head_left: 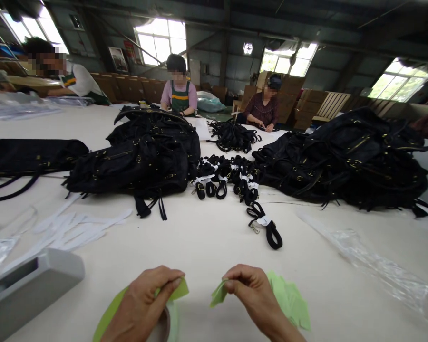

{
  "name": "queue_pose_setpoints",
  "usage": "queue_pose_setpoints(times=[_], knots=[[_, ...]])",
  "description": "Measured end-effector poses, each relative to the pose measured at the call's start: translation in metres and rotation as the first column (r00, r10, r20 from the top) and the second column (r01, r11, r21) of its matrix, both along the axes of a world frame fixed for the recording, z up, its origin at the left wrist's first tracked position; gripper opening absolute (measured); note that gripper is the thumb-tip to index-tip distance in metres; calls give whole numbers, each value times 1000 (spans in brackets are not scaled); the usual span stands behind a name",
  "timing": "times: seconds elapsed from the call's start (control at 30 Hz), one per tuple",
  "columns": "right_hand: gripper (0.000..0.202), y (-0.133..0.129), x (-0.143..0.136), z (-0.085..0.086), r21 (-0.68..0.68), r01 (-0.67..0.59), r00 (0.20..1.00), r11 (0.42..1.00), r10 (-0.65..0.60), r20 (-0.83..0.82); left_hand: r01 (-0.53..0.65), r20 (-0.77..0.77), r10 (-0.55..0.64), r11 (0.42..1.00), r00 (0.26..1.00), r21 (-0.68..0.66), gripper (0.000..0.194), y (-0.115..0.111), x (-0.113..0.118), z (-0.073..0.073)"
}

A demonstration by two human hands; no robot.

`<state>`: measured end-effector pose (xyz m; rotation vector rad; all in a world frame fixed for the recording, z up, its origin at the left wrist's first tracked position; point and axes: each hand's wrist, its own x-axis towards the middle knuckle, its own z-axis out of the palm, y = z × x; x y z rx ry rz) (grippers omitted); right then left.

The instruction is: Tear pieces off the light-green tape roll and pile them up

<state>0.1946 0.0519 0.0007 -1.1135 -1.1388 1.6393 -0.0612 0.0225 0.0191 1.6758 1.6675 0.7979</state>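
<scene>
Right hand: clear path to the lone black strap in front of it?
Probably yes. Only bare table lies between the right hand and the strap, but the hand is pinching a green slip.

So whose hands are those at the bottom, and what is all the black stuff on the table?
The hands belong to a person wearing a camera on their head, so the picture looks down from their eyes. The left hand pinches the end of a roll of green tape. The right hand pinches a small green piece, with more green pieces lying beside it. On the white table lie piles of black bags and a bunch of black straps. Other people sit working at the far side.
</scene>
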Motion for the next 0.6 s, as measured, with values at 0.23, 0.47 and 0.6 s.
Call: queue_pose_setpoints(times=[0.23, 0.47, 0.6], knots=[[9, 2, 8, 9, 92, 6, 988, 996, -21, 154, 50, -174, -68, 993, 982, -108, 25, -2, 22, 7], [21, 0, 86, 35, 90, 155, 964, 984, -170, 203, 127, -233, -123, 992, 965, 2, 25, -12, 9, -29], [16, -6, 116, 6, 183, 76, 740, 980, -178, 648, 127, -197, -126, 992, 972, -10, 25, -10, 19, -32]])
